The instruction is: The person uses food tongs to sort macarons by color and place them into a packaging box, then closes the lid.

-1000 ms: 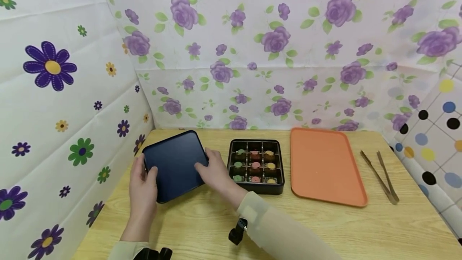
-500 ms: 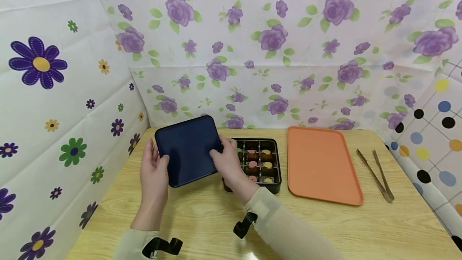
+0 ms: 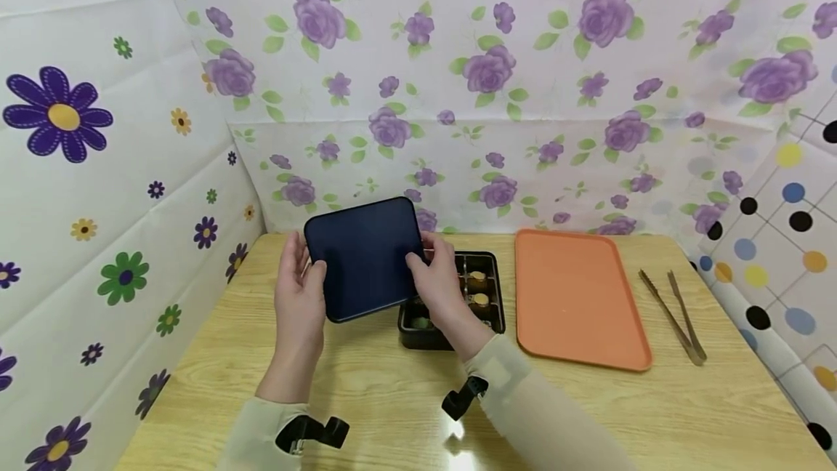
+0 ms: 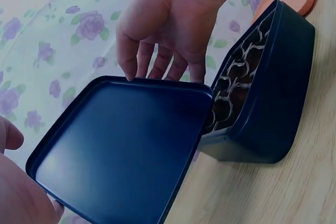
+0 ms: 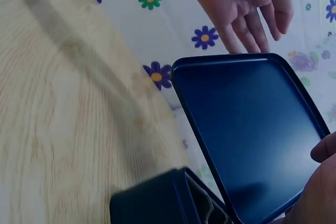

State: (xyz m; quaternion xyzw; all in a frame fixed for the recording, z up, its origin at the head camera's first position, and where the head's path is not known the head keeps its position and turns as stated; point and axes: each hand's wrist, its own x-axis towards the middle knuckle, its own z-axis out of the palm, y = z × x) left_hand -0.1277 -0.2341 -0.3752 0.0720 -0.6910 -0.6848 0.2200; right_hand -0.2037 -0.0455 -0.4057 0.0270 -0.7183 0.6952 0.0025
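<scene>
A dark blue square lid [image 3: 365, 259] is tilted up above the table, held between both hands. My left hand [image 3: 299, 304] is at its left edge, thumb by the rim and some fingers partly hidden. At its right edge my right hand [image 3: 445, 283] holds the lid, the thumb on the near face and the fingers behind. In the left wrist view the right fingers [image 4: 163, 64] lie along the rim. Behind the lid and right hand stands a dark box [image 3: 428, 338], partly hidden. Its divided insert carries small round sweets [image 3: 480, 299].
An orange tray [image 3: 578, 300] lies right of the box on the wooden table [image 3: 392, 398]. Farther right are metal tongs [image 3: 676, 320], arms spread. Flowered cloth [image 3: 490, 129] hangs behind the table, and daisy-patterned cloth [image 3: 131, 166] borders its left.
Both hands have lifted the lid and moved it right. It now covers the left part of the box in the head view. The tray and tongs have stayed in place.
</scene>
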